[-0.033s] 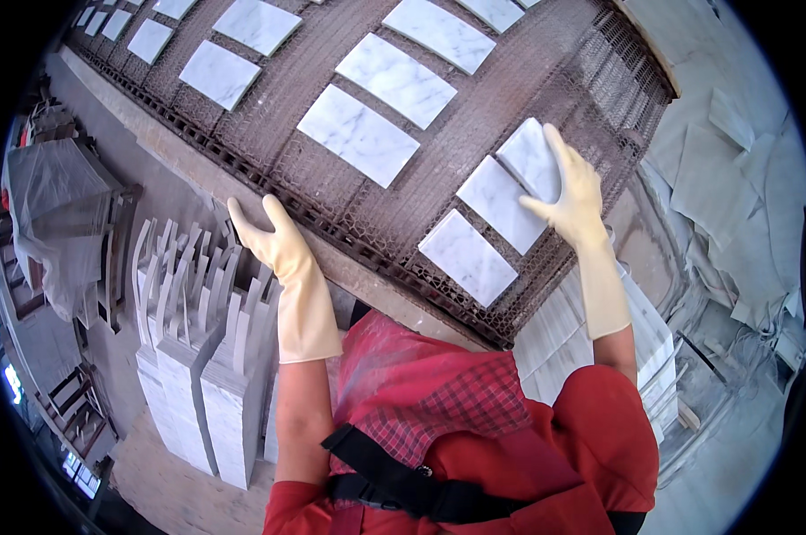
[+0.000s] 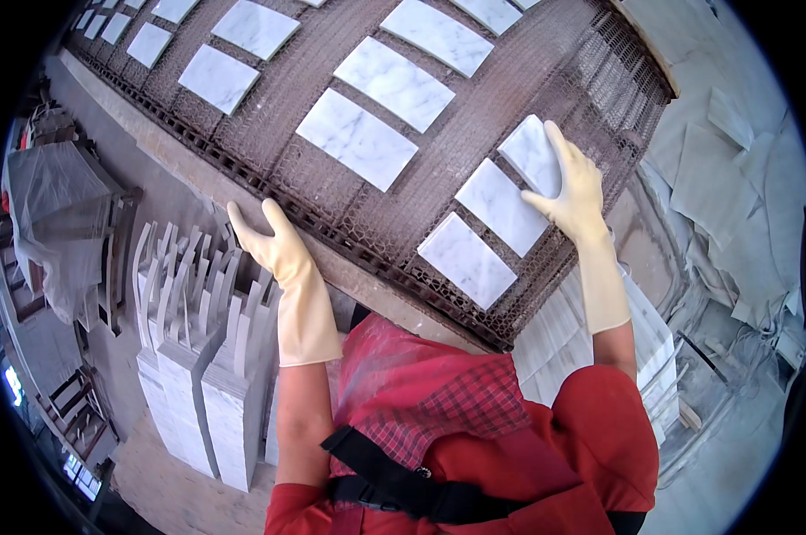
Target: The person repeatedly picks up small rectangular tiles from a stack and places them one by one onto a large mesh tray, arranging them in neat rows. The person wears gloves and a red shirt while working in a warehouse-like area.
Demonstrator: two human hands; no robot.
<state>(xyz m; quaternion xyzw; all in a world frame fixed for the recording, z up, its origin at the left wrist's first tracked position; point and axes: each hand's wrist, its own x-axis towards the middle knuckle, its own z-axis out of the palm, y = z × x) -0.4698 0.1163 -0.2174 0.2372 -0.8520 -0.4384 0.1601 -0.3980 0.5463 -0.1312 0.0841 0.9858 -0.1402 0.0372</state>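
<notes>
Both my hands wear long cream rubber gloves. My right hand (image 2: 578, 198) grips a white, grey-veined marble tile (image 2: 529, 153) at its right end, thumb at the near side and fingers along the far side. Beside it on the brown mesh conveyor belt (image 2: 331, 209) lie a second marble tile (image 2: 501, 205) and, nearest me, a third marble tile (image 2: 467, 260). My left hand (image 2: 278, 245) holds nothing. Its fingers are apart, at the near side rail (image 2: 367, 283) of the conveyor.
More marble tiles (image 2: 356, 139) lie in rows farther along the belt. Below my left hand stand stacked stone slabs (image 2: 180, 392) with thin upright strips on top. Pale slabs (image 2: 545, 334) stand below the belt's right end. Plastic sheeting (image 2: 59, 196) drapes something at the left.
</notes>
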